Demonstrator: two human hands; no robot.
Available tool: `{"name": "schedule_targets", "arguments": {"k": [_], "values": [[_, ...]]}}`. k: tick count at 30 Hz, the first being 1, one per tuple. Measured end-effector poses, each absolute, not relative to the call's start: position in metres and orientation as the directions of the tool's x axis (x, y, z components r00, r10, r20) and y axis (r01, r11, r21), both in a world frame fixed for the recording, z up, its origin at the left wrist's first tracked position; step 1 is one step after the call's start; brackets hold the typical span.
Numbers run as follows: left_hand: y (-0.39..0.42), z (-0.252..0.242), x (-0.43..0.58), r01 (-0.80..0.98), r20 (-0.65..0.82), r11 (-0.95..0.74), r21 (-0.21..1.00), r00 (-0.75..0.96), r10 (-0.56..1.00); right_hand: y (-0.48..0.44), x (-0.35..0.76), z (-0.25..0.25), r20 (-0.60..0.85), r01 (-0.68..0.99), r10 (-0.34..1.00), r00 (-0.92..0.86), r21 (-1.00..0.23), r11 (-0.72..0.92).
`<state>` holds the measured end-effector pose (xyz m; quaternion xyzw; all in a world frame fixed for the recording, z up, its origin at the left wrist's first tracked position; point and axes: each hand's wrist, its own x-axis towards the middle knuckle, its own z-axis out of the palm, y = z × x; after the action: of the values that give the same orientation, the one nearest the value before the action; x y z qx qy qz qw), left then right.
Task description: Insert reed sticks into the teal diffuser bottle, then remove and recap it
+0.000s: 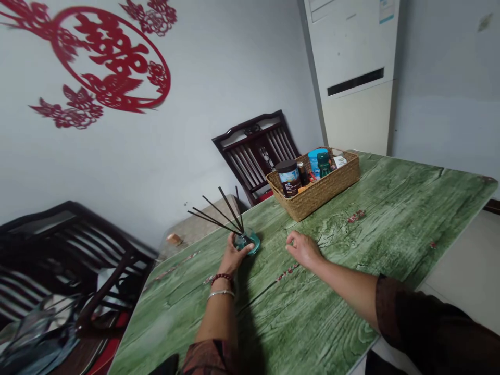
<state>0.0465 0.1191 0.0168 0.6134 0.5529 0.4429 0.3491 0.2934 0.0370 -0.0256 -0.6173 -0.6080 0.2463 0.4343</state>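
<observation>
Teal diffuser [254, 244] sits in the left grip [234, 255], between thumb and fingers

Diffuser bottle [254, 243] – glossy glass, basket [324, 191] – rough wicker

Dim light softly shadows the table [312, 312]; edges look stretched.

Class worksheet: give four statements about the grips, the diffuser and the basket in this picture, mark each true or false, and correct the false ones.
1. The left grip is around the reed diffuser. True.
2. The woven basket stands on the green table. True.
3. The right grip holds the dark-lidded jar. False: the dark-lidded jar is in the woven basket, apart from the right grip.
4. The reed diffuser is inside the woven basket. False: it is outside, to the left.
</observation>
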Motion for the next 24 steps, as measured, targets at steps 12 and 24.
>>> {"name": "schedule_targets", "arguments": {"k": [12, 24], "values": [[-0.009, 0.032, 0.052, -0.577, 0.112, -0.116, 0.809, -0.043, 0.993, 0.031, 0.298, -0.002, 0.161, -0.127, 0.986, 0.052, -0.978, 0.166], [-0.031, 0.017, 0.055, -0.796, 0.158, -0.016, 0.604, 0.099, 0.982, 0.021, 0.283, 0.035, 0.327, -0.795, 0.89, -0.317, -0.603, -0.062]]}}
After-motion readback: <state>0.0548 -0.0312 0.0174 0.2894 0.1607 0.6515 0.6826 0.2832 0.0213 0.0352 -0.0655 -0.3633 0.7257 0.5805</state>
